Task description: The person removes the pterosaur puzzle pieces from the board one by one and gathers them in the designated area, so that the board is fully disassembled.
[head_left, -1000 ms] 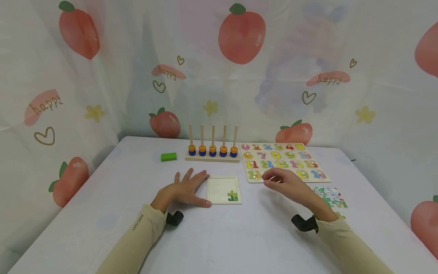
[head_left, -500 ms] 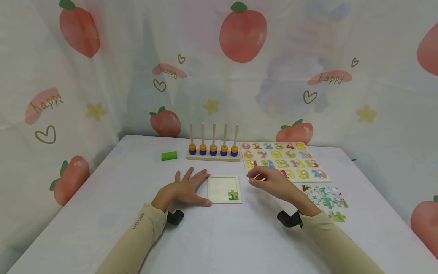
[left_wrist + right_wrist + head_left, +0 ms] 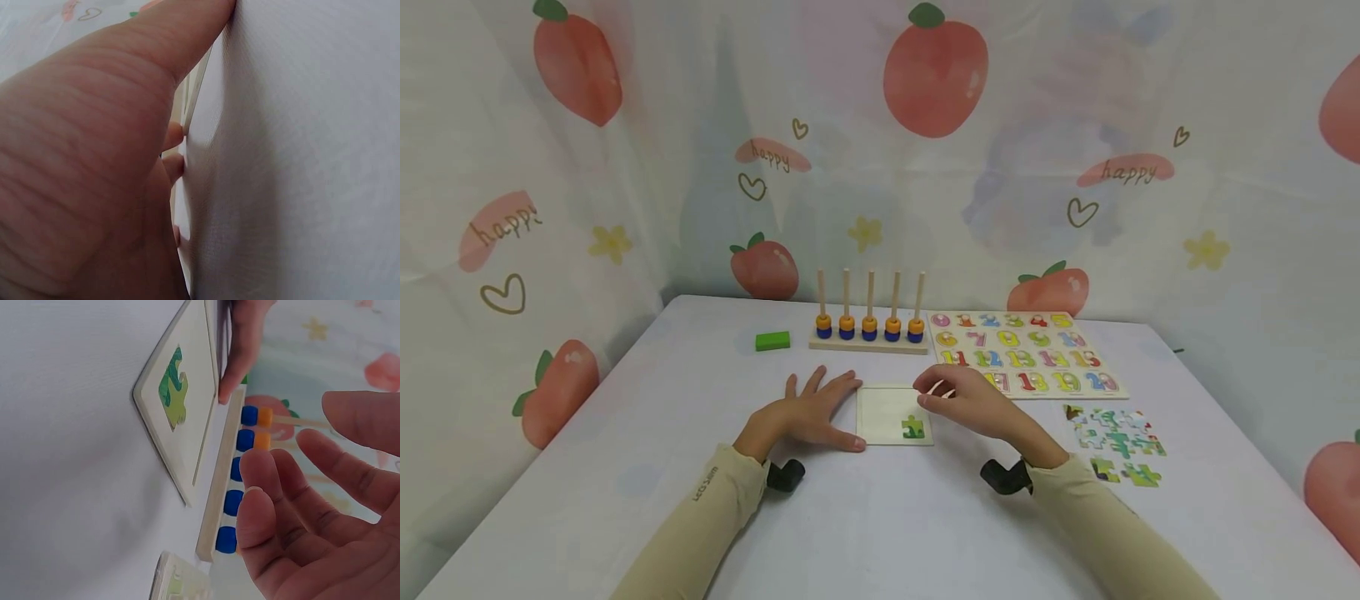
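Note:
On the white table lies a small square puzzle tray with a raised rim. One green jigsaw piece sits in its near right corner. My left hand rests on the table with fingers spread, thumb and index fingertips at the tray's left edge. My right hand hovers at the tray's right edge, its fingers loosely bent. In the right wrist view, a gap shows between the thumb and fingers, and nothing is held. The left wrist view is mostly filled by the left palm and thumb.
Loose jigsaw pieces lie to the right. Behind stand a peg stacker with blue and orange beads and, beside it, a number board that the right hand partly covers. A green block lies back left.
My right hand has moved left from the front of the number board to the tray's right edge, uncovering more loose jigsaw pieces. My left hand stays where it was.

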